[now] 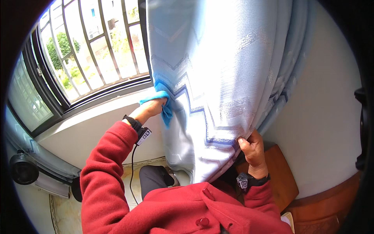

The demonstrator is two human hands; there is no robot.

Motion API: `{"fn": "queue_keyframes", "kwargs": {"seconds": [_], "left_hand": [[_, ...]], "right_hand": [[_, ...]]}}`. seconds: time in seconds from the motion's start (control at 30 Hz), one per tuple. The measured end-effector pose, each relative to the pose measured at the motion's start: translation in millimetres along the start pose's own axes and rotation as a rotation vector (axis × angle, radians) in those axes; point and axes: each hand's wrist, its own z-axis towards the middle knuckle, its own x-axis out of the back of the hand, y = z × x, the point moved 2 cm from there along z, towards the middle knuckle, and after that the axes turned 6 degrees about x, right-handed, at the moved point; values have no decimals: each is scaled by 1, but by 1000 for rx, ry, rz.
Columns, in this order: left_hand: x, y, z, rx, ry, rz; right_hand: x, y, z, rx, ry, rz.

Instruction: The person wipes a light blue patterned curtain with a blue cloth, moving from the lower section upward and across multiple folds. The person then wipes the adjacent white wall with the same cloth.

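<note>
A long light-blue curtain [216, 96] with silvery and dark-blue zigzag bands hangs before me and reaches down near the floor. My right hand [253, 150] pinches its right side between thumb and fingers, low down, drawing the fabric into folds. In my left hand [152, 108] is a bright blue cloth [163, 98], bunched in the fist at the curtain's left edge. Part of the cloth hangs below the fist against the fabric. Whether those fingers also grip the curtain is hidden.
On the left is a dark-framed sliding window [65, 106] with metal bars [106, 44] outside, above a white sill [117, 99]. A black round object [24, 169] stands at lower left. Wooden furniture [279, 172] is near my right arm. A black cable [132, 172] runs from my left wrist.
</note>
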Motion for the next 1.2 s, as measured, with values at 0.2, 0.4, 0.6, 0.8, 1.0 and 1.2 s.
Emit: {"fn": "queue_keyframes", "kwargs": {"seconds": [0.2,0.4,0.6,0.8,1.0,1.2], "left_hand": [[132,58,41,-188,796,-347],[66,187,24,-489,657,-214],[-78,148,-45,-283,-236,-569],[20,153,-25,-167,402,-908],[56,161,32,-299,772,-642],[-67,99,24,-148,100,-550]], "right_hand": [[-7,12,4,-5,23,48],[-8,10,8,-13,-6,-50],[10,11,4,-2,164,-104],[22,20,-8,52,109,-87],[16,16,-13,-11,30,46],[21,18,-19,-8,150,47]]}}
